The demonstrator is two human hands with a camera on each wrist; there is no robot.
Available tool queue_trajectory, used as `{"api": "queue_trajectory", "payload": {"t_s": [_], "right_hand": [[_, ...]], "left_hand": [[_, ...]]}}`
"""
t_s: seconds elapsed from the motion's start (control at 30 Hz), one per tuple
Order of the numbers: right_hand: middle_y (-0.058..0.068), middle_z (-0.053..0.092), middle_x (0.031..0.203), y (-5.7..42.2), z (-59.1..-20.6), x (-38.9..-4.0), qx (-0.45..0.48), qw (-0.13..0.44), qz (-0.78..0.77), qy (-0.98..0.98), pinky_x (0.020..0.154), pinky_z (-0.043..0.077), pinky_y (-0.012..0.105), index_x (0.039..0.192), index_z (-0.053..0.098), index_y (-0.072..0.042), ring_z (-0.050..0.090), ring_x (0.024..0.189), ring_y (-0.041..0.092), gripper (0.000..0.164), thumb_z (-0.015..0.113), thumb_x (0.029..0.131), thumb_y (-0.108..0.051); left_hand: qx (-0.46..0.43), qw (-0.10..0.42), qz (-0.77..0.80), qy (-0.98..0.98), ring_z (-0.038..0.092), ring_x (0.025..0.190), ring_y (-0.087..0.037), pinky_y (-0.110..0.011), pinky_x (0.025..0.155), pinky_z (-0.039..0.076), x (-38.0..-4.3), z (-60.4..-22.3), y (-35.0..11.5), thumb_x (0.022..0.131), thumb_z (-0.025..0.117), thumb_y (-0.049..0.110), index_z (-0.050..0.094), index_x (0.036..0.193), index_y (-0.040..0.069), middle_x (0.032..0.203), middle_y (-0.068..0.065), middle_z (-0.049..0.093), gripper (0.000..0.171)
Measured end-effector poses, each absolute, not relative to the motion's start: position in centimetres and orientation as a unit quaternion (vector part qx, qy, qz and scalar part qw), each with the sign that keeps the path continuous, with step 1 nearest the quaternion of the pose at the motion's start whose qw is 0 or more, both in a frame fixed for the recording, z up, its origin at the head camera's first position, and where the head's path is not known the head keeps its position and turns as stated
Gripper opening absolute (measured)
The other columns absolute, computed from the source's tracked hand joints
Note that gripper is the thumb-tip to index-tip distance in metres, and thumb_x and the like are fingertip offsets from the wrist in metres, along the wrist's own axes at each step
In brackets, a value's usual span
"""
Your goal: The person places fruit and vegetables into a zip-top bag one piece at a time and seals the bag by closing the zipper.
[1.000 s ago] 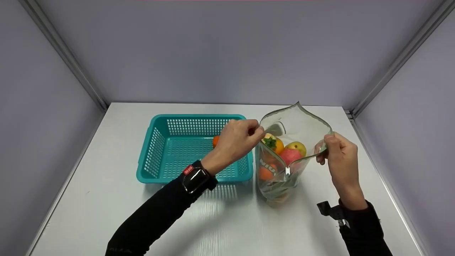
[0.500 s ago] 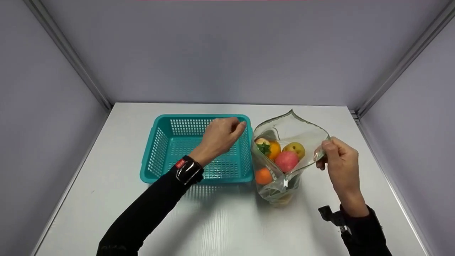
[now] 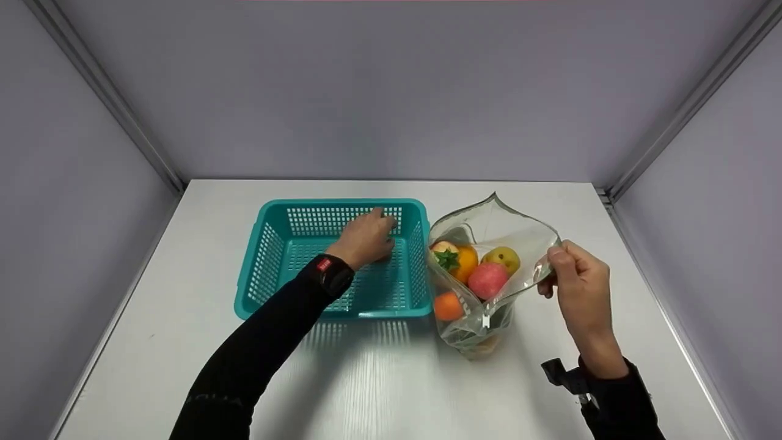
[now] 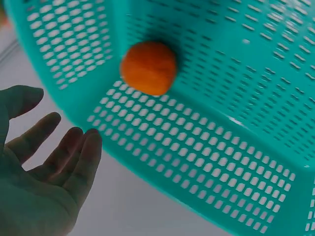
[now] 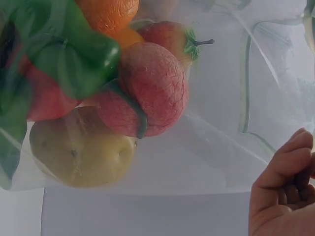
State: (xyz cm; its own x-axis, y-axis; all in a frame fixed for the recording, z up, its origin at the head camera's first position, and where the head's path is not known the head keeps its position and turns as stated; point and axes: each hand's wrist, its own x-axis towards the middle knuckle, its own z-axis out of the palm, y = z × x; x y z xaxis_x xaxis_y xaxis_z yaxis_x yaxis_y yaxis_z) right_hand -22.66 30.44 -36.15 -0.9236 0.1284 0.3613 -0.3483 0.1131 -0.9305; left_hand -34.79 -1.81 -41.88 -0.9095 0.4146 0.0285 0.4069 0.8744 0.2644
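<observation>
Left hand [image 3: 365,239] down inside teal basket [image 3: 269,244], fingers [image 4: 74,152] straight and apart, holding nothing; orange fruit [image 4: 148,67] lying loose by basket wall. Right hand [image 3: 574,284] pinching rim of clear bag [image 3: 489,229] (fruit inside, upright on worktop [image 3: 391,379]). Best keeping that pinch firm, mouth wide, bag steady.

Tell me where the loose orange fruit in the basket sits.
In the left wrist view the orange fruit lies on the teal basket floor against a wall, just beyond the open left hand; the head view hides it.
</observation>
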Motion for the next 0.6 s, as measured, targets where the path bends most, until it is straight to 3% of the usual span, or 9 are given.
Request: {"api": "queue_trajectory", "payload": {"t_s": [0.17, 0.37, 0.6], "right_hand": [[0.008, 0.056, 0.061, 30.4, -36.2, -22.5, 0.079, 0.180, 0.652, -0.732, 0.045, 0.045, 0.021, 0.072, 0.053, 0.009, 0.054, 0.048, 0.014, 0.035, 0.052, 0.103, -0.005], [0.007, 0.057, 0.061, 30.4, -36.2, -22.4, 0.079, 0.176, 0.644, -0.741, 0.046, 0.045, 0.021, 0.072, 0.053, 0.009, 0.054, 0.048, 0.013, 0.035, 0.052, 0.104, -0.006], [0.008, 0.058, 0.061, 30.5, -36.1, -22.4, 0.075, 0.171, 0.635, -0.750, 0.046, 0.046, 0.021, 0.074, 0.053, 0.008, 0.055, 0.049, 0.013, 0.035, 0.051, 0.105, -0.008]], "left_hand": [[0.213, 0.077, 0.118, 0.967, 0.062, 0.121, -0.034, -0.044, 0.099, 0.054, -35.7, -42.6, -1.9, 0.102, 0.061, 0.007, 0.060, 0.141, 0.004, 0.147, -0.026, 0.050, 0.039], [0.205, 0.135, 0.103, 0.964, 0.057, 0.130, -0.037, -0.047, 0.105, 0.050, -36.4, -43.2, -1.6, 0.106, 0.051, 0.004, 0.055, 0.149, 0.010, 0.155, -0.027, 0.042, 0.044], [0.198, 0.136, 0.025, 0.970, 0.055, 0.133, -0.040, -0.051, 0.106, 0.049, -37.0, -44.2, -0.9, 0.107, 0.051, 0.006, 0.054, 0.152, 0.014, 0.159, -0.023, 0.040, 0.046]]}}
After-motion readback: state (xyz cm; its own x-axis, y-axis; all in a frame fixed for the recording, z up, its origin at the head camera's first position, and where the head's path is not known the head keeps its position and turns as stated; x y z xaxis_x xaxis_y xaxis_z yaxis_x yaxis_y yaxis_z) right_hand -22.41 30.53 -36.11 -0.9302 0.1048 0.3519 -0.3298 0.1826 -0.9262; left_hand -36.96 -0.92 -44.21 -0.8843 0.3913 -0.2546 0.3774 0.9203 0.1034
